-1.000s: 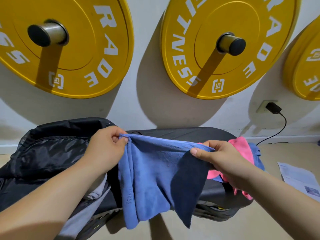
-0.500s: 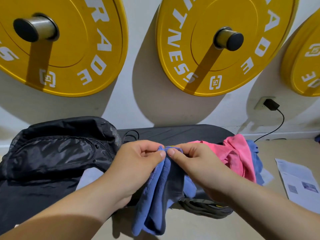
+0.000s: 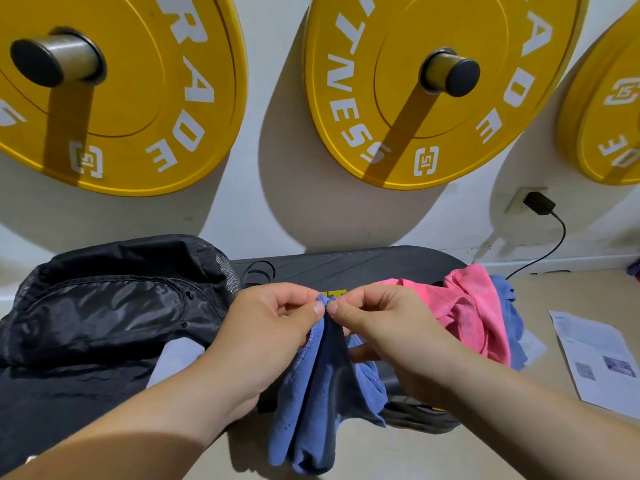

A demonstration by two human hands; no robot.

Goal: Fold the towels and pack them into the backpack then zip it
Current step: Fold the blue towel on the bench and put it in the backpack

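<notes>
Below the pinch: blue towel (image 3: 308,403), long axis vertical.
Left hand (image 3: 266,330), right hand (image 3: 388,332) each pinch its top; backpack (image 3: 104,306) nearer left.

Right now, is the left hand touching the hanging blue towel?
Touching. The head view shows the left hand pinching the hanging blue towel at its top.

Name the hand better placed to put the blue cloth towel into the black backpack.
Likely the left hand: it pinches the blue towel beside the black backpack; the right hand is farther away.
</notes>
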